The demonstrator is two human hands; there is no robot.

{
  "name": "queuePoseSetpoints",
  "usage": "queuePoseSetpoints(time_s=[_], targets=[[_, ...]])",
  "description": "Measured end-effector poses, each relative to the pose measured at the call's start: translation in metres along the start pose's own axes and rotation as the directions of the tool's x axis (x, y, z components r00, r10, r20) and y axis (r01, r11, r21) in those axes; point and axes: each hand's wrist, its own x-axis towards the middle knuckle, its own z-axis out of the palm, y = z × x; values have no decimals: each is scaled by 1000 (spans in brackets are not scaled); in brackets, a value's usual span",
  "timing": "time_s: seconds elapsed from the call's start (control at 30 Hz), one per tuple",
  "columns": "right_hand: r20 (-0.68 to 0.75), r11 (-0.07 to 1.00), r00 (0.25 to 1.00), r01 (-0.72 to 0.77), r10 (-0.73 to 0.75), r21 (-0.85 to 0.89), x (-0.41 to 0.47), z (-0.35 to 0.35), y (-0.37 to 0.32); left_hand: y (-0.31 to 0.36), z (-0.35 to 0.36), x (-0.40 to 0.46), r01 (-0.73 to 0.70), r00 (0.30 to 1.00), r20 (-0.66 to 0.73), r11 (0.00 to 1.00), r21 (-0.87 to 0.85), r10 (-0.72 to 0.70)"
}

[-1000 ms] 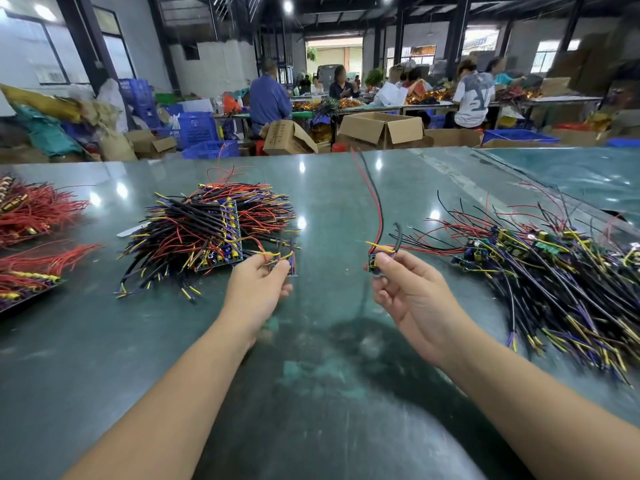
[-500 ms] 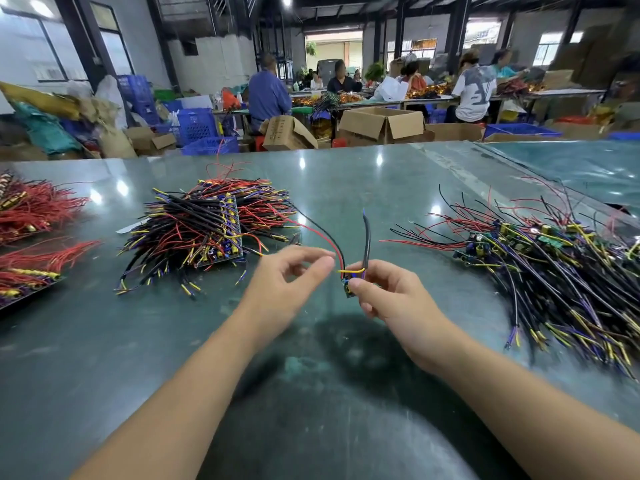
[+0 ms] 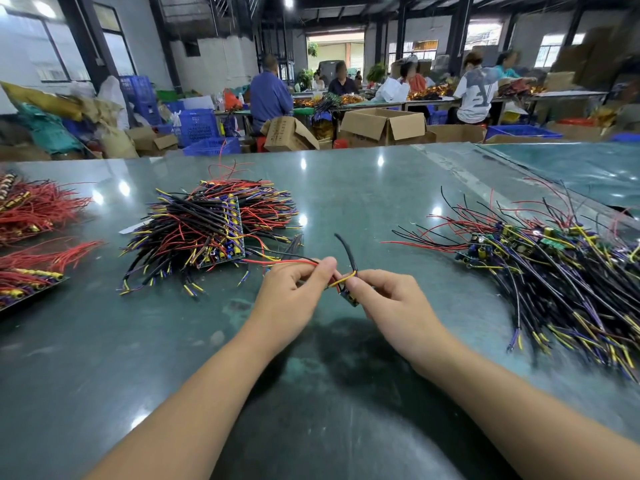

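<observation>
While my right hand (image 3: 391,303) pinches the small board (image 3: 349,298) over the bench's (image 3: 346,188) middle, my left hand (image 3: 294,292), just beside it, pinches its wires (image 3: 280,262), which trail toward the left edge.

Dim workshop hall: dark steel columns (image 3: 459,32), bright windows (image 3: 55,50), ceiling lamps (image 3: 288,1), glossy green table (image 3: 346,188), cardboard boxes (image 3: 384,124).

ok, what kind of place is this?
Most likely an electronics assembly workshop. The left hand and right hand hold a small wired board over a green table, a left heap and right heap of similar boards flank them, and workers sit among cardboard boxes behind.
</observation>
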Motion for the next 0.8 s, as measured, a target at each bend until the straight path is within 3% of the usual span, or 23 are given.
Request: queuePoseSetpoints(time_s=[0.13,0.27,0.37,0.5,0.6,0.8], targets=[[-88,999,995,51,-53,-16,1,1,-4,2,-2,-3,-13,998,69,997,77,8],[-78,994,997,33,-25,108,0,-3,-5,-2,-2,-4,16,991,125,972,233,-47],[-56,996,998,18,-13,90,-1,1,-5,-6,0,-4,61,989,122,980,192,-85],[-56,997,998,-23,19,-73,0,5,2,-6,0,-5,74,986,142,991,109,-90],[-69,984,995,-82,72,-155,2,3,3,-5,1,-7,16,979,201,996,86,-33],[-71,983,991,-125,116,-137,3,-2,-3,0,0,-11,-51,964,262,998,32,41]])
